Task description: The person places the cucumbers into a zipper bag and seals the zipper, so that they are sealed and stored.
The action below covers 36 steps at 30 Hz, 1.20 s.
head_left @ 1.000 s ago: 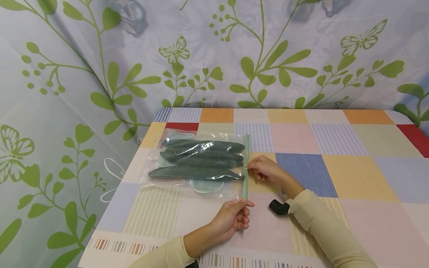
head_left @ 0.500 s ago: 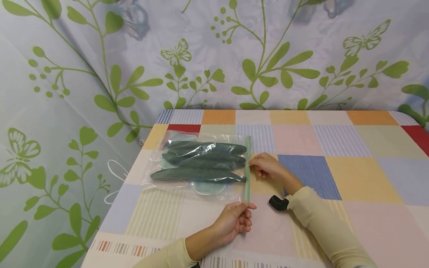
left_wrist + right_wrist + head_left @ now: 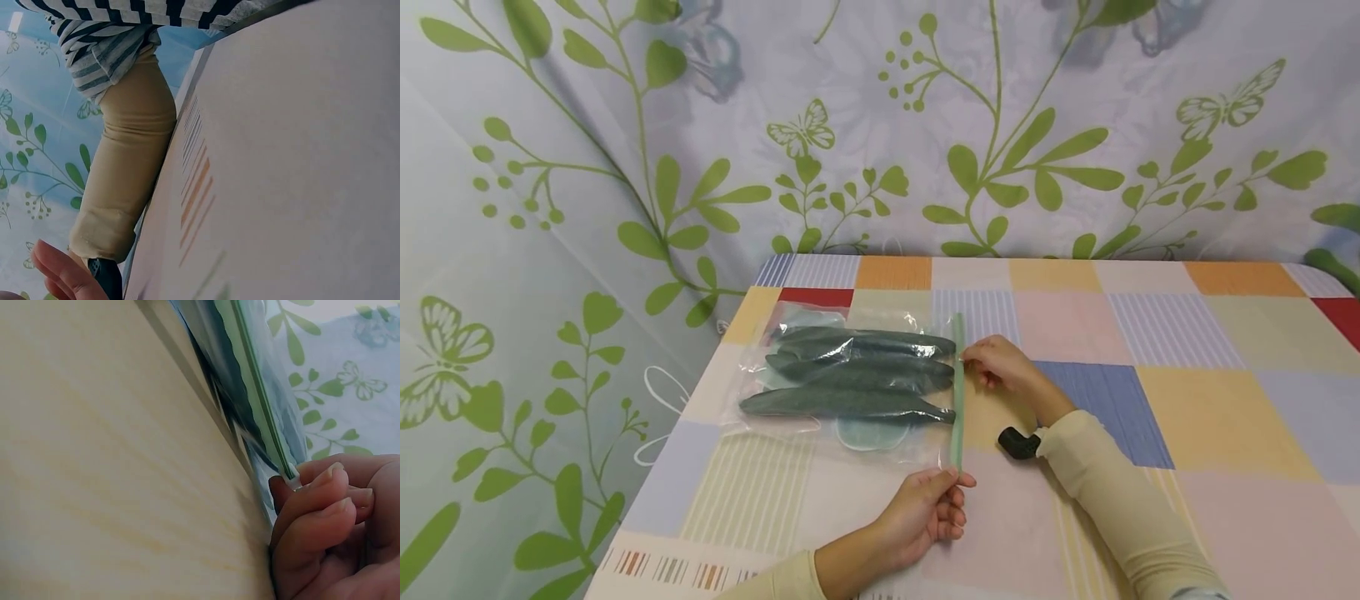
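Note:
A clear zip bag (image 3: 820, 446) lies flat at the table's left, holding three long dark green cucumber-like vegetables (image 3: 850, 404). Along its right side runs a green zip strip (image 3: 958, 417). My left hand (image 3: 917, 517) pinches the near end of that strip between thumb and forefinger, its other fingers loosely curled. Farther up, my right hand (image 3: 1003, 362) pinches a small white zip slider (image 3: 292, 478) on the green strip (image 3: 259, 394). In the left wrist view only some fingers (image 3: 65, 272) show at the lower left; the bag is out of that view.
A patchwork cloth (image 3: 1225, 417) covers the table. Behind and to the left hangs a leaf-patterned curtain (image 3: 880, 125). A black wrist-camera mount (image 3: 1018, 443) sticks out at my right cuff. Pale scalloped shapes (image 3: 872, 433) show under or inside the bag.
My right hand has slid along the zip strip toward its far end. My left hand keeps its pinch on the near end. The head view has shifted slightly.

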### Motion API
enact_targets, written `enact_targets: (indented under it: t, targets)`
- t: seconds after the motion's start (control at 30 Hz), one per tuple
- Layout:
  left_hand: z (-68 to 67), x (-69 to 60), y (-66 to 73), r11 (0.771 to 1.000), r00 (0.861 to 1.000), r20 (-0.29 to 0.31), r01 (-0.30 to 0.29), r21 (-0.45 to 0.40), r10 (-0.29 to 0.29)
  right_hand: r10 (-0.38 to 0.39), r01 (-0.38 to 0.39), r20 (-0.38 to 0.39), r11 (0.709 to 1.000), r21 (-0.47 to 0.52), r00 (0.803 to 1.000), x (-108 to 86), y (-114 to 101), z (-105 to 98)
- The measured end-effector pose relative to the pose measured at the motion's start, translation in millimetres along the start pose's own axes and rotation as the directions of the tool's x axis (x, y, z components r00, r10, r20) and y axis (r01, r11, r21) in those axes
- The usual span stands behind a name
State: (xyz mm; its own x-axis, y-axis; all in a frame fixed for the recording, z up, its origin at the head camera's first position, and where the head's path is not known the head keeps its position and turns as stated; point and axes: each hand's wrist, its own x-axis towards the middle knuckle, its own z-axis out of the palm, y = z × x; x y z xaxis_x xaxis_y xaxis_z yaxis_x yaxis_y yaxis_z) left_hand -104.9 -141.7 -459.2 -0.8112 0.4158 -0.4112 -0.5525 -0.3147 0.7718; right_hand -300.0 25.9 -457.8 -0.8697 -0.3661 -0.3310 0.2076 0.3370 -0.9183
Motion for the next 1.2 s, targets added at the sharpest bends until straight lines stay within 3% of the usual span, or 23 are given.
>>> enact_targets:
  t: [0.2,0.43,0.7,1.07,1.13,1.2]
  targets:
    - [0.1,-4.5,-2.4,1.0,1.0,0.006,0.005,0.006,-0.005,-0.01,0.01,-0.026,1.0,0.006,1.0,7.2,-2,-4]
    - [0.7,-6.8,-2.7,1.0,1.0,0.017,0.004,0.022,-0.005,0.001,-0.001,-0.127,1.0,-0.004,0.992,22.3,-6,-13]
    - [4.3,-2.2,-3.3,1.0,0.999,0.038,-0.016,0.022,0.016,-0.016,-0.007,-0.214,0.995,-0.102,0.977,38.7,-15,-30]
    - [7.6,9.4,-2.1,0.999,0.999,0.031,0.01,0.046,-0.012,0.018,-0.047,-0.237,0.992,-0.119,0.971,34.2,-11,-42]
    - [6.7,12.4,-0.5,0.999,0.999,0.051,0.016,0.045,-0.018,0.026,-0.06,-0.233,0.989,-0.137,0.972,31.5,-10,-49]
    - [5.4,14.1,1.1,0.997,0.993,0.109,0.048,0.053,-0.054,0.037,-0.073,-0.23,0.986,-0.15,0.973,26.8,-7,-59]
